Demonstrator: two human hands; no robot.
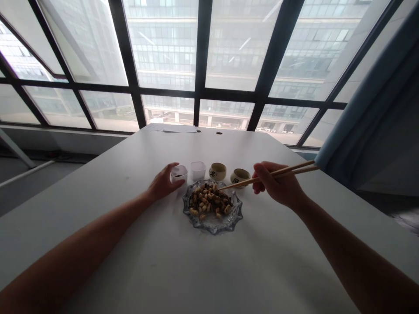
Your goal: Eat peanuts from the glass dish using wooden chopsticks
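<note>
My left hand (164, 181) is closed around a small white plastic cup (179, 173), thumb and fingers on either side of it; something dark lies inside. In my right hand (280, 183) is a pair of wooden chopsticks (291, 169). Their tips reach down to the heap of mixed nuts and dark bits (209, 201) in a scalloped glass dish (214, 227). Whether the tips pinch a piece is too small to tell. Behind the dish stand a second white plastic cup (198, 170) and two cream ceramic cups with dark characters, one (217, 172) left of the other (240, 178).
Everything stands on a white table (196, 270). Sheets of paper (173, 127) lie at its far edge, near a round cable hole (219, 133). Large framed windows (201, 93) rise beyond it, and a blue curtain (366, 109) hangs at the right.
</note>
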